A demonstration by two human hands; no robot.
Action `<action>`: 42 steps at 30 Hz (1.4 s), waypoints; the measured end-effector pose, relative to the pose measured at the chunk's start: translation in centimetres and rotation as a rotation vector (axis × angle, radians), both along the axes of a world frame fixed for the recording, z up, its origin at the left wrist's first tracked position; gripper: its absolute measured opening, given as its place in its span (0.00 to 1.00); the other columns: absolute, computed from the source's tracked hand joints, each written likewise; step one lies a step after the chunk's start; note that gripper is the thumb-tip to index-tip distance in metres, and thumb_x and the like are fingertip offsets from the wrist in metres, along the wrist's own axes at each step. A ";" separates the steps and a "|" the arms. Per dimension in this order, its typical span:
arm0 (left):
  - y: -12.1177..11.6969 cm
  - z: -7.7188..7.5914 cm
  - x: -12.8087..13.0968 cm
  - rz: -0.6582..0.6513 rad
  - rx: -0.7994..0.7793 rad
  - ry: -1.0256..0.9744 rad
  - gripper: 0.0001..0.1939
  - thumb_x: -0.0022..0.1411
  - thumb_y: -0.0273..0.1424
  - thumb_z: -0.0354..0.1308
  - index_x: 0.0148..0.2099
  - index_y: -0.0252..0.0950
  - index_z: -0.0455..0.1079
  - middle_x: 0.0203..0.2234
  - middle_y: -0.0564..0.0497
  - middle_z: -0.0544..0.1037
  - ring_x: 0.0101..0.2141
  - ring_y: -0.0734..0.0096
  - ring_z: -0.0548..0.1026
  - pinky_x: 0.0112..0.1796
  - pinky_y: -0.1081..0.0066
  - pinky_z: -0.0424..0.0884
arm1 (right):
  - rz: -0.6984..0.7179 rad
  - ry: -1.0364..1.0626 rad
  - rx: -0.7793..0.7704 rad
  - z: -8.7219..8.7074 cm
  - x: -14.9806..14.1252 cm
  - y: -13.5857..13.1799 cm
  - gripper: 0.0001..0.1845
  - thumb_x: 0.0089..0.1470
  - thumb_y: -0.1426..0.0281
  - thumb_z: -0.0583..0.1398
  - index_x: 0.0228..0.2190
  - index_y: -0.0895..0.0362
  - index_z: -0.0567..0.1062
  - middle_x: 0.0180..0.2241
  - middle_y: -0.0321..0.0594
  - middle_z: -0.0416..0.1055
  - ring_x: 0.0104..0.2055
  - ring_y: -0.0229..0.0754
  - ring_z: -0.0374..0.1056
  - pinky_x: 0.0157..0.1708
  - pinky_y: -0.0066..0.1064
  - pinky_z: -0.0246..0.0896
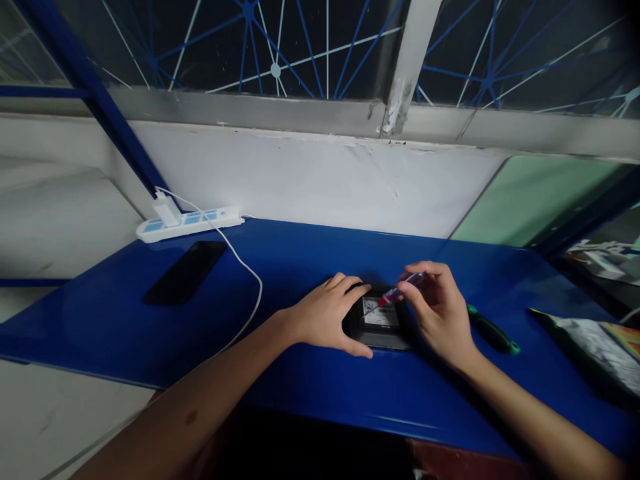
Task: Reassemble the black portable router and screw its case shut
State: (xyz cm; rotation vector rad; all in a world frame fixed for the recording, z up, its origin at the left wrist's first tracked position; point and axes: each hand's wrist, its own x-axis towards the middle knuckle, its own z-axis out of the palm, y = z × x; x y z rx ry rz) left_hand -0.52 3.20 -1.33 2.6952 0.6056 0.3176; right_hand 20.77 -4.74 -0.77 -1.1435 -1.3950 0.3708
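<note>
A black, flat device (pixel 385 339) with a white printed label lies on the blue table in front of me; what kind of device it is I cannot make out. My left hand (pixel 333 313) rests along its left side, thumb and fingers spread around the near and far edges. In my right hand (pixel 440 310) is a small screwdriver (pixel 389 297) with a clear and red handle, pinched between thumb and fingers. Its thin shaft slants down left to the device, by the label's left edge. Whether the tip sits in a screw is too small to tell.
A green-and-black handled tool (pixel 494 331) lies right of my right hand, with a shiny packet (pixel 595 347) beyond it. At left are a dark phone-like slab (pixel 186 272) and a white power strip (pixel 193 223) with a plugged-in charger (pixel 167 209). Its white cable (pixel 254 270) trails toward me across the blue table (pixel 300 243).
</note>
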 end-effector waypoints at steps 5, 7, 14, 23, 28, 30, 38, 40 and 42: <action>-0.1 0.1 0.0 -0.002 0.007 -0.003 0.57 0.48 0.63 0.66 0.70 0.35 0.57 0.64 0.37 0.64 0.62 0.41 0.63 0.64 0.46 0.58 | 0.082 0.017 -0.053 0.5 -0.2 -0.4 0.15 0.64 0.66 0.60 0.52 0.48 0.69 0.43 0.39 0.77 0.40 0.40 0.78 0.43 0.38 0.77; -0.1 0.2 0.0 0.000 0.008 -0.001 0.57 0.48 0.62 0.67 0.70 0.35 0.57 0.64 0.37 0.64 0.61 0.42 0.63 0.63 0.47 0.59 | 0.108 0.011 -0.080 0.4 -0.1 -0.4 0.15 0.66 0.65 0.58 0.53 0.48 0.69 0.46 0.40 0.77 0.41 0.41 0.79 0.44 0.39 0.77; -0.1 0.2 0.1 0.002 0.007 -0.004 0.57 0.48 0.63 0.67 0.69 0.31 0.59 0.63 0.35 0.65 0.61 0.42 0.63 0.63 0.48 0.61 | 0.058 -0.067 -0.036 -0.2 0.2 0.0 0.15 0.63 0.64 0.61 0.51 0.47 0.71 0.42 0.37 0.73 0.39 0.39 0.74 0.40 0.35 0.74; -0.1 0.2 0.1 -0.013 -0.002 -0.022 0.56 0.49 0.64 0.65 0.70 0.36 0.56 0.64 0.38 0.65 0.62 0.42 0.63 0.64 0.46 0.58 | 0.149 0.024 -0.085 0.3 -0.2 -0.4 0.20 0.64 0.67 0.60 0.56 0.47 0.66 0.49 0.41 0.75 0.43 0.41 0.79 0.44 0.38 0.77; 0.0 0.2 0.0 -0.008 -0.013 -0.035 0.56 0.48 0.63 0.65 0.70 0.38 0.58 0.63 0.38 0.66 0.61 0.42 0.63 0.63 0.46 0.60 | 0.178 0.060 -0.120 -0.1 -0.6 -0.5 0.22 0.64 0.65 0.60 0.58 0.47 0.64 0.49 0.42 0.76 0.43 0.43 0.79 0.44 0.41 0.78; 0.1 0.1 0.0 -0.011 -0.021 -0.040 0.55 0.48 0.63 0.66 0.70 0.38 0.58 0.63 0.39 0.66 0.61 0.42 0.64 0.63 0.46 0.60 | 0.157 0.068 -0.114 -0.1 -0.8 -0.4 0.24 0.64 0.65 0.60 0.59 0.46 0.63 0.48 0.41 0.76 0.42 0.43 0.79 0.44 0.41 0.78; 0.4 0.0 -0.2 0.026 -0.092 -0.017 0.63 0.46 0.64 0.66 0.73 0.34 0.50 0.67 0.35 0.60 0.65 0.37 0.58 0.62 0.42 0.60 | -0.153 0.149 0.053 0.5 2.5 2.2 0.26 0.59 0.63 0.63 0.57 0.48 0.65 0.37 0.35 0.71 0.33 0.39 0.73 0.37 0.39 0.77; 0.5 0.0 -0.3 0.032 -0.104 -0.013 0.64 0.45 0.62 0.67 0.74 0.34 0.49 0.67 0.35 0.61 0.65 0.37 0.58 0.62 0.41 0.61 | -0.215 0.123 0.045 0.5 4.0 2.9 0.26 0.58 0.61 0.64 0.57 0.49 0.66 0.36 0.33 0.67 0.28 0.36 0.70 0.32 0.35 0.74; 0.6 0.0 -0.4 0.028 -0.103 -0.016 0.64 0.45 0.61 0.68 0.74 0.35 0.49 0.66 0.35 0.61 0.64 0.37 0.58 0.61 0.40 0.62 | -0.274 0.035 -0.009 0.3 5.2 3.4 0.26 0.60 0.59 0.62 0.58 0.50 0.66 0.33 0.32 0.67 0.27 0.36 0.69 0.29 0.34 0.70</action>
